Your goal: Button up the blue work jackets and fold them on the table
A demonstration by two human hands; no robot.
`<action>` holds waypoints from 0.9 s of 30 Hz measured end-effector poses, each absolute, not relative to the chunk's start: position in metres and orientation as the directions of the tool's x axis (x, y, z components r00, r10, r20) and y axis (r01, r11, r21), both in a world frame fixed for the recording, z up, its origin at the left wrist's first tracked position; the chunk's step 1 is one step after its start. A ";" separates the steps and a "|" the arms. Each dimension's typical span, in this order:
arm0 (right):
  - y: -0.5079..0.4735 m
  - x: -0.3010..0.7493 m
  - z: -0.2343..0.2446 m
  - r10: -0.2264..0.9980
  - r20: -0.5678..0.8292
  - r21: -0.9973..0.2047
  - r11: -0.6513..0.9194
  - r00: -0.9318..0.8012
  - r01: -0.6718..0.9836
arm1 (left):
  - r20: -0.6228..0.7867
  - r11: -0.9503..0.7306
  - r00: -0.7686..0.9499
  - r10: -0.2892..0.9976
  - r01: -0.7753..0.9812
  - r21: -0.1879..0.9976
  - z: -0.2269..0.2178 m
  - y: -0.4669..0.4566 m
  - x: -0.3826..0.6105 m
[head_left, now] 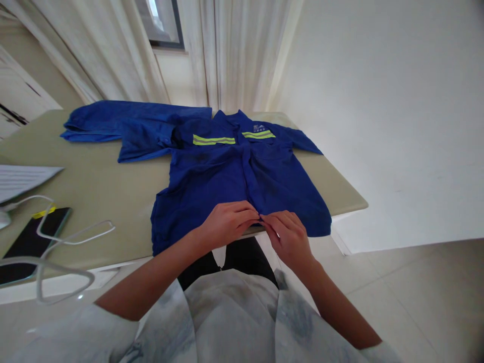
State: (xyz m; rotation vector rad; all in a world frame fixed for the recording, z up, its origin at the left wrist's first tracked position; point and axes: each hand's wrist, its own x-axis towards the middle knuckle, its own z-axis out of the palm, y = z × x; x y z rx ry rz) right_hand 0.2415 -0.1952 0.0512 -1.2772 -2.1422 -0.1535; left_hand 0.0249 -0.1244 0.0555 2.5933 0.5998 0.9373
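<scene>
A blue work shirt (227, 176) with yellow-green reflective stripes lies flat on a beige table (94, 186), front side up, collar away from me. My left hand (227, 222) and my right hand (285, 234) meet at the shirt's bottom hem, at the middle of the front. Both hands have their fingers pinched together on the fabric at the front opening. The fingertips of the two hands nearly touch. The shirt's left sleeve lies stretched out toward the far left of the table.
A black phone (32, 242) lies at the table's left edge, with a white cable (71, 237) looping over it and a sheet of paper (22, 179) behind. Curtains (227, 55) hang behind the table. White wall and tiled floor (397, 282) lie to the right.
</scene>
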 end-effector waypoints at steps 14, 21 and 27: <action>-0.196 0.245 0.054 0.790 0.502 -0.340 0.555 -0.352 0.759 | 0.403 -0.861 0.764 0.504 0.408 0.302 0.063 -0.128 0.027; -0.192 0.255 0.042 0.741 0.559 -0.249 0.579 -0.373 0.776 | 0.398 -0.880 0.785 0.475 0.417 0.229 0.063 -0.132 0.034; -0.197 0.259 0.046 0.699 0.668 -0.281 0.556 -0.257 0.782 | 0.316 -0.891 0.837 0.446 0.449 0.070 0.048 -0.126 0.030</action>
